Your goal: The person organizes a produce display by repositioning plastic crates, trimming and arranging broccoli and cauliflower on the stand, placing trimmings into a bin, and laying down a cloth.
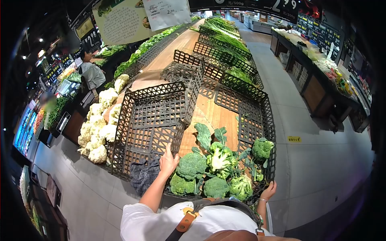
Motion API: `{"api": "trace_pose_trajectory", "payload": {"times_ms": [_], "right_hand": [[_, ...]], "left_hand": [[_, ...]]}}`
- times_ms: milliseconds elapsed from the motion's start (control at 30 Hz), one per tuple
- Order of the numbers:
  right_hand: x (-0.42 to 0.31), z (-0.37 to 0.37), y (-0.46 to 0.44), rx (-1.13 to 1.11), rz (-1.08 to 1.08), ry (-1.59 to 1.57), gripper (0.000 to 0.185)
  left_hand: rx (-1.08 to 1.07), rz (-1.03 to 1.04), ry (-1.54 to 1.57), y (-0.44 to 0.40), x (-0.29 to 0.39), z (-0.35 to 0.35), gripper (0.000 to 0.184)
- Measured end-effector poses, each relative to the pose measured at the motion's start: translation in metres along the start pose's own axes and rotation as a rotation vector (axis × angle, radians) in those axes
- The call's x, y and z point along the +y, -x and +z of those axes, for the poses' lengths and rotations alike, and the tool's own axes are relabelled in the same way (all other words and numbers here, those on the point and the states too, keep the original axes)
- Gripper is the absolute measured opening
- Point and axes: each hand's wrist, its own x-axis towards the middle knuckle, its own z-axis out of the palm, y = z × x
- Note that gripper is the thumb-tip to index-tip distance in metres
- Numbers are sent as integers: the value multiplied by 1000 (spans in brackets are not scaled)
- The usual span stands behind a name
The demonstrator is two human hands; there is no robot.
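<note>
My left hand (169, 161) is at the wall between two black plastic crates, its fingers over the lattice edge beside the broccoli. Which crate's wall it grips is hard to tell. My right hand (268, 191) holds the near right corner of the broccoli crate (270, 136). Several broccoli heads (192, 165) lie at the near end of that crate, some with leaves and some showing pale cut stems. To the left, another black crate (155, 108) holds no vegetables. A dark grey cloth (144, 175) is bunched at its near end.
Cauliflower heads (96, 132) are piled on the left. Further crates (205, 52) with leafy greens (225, 36) run along the wooden stand (169, 44). A person (91, 72) stands at the far left. Price signs (169, 14) hang above; another counter (317, 84) is on the right.
</note>
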Motion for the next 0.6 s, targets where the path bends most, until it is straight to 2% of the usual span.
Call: {"api": "trace_pose_trajectory", "payload": {"times_ms": [600], "right_hand": [[4,0,1,11,-22,-24,35]], "left_hand": [[5,-20,0,0,7,1,64]]}}
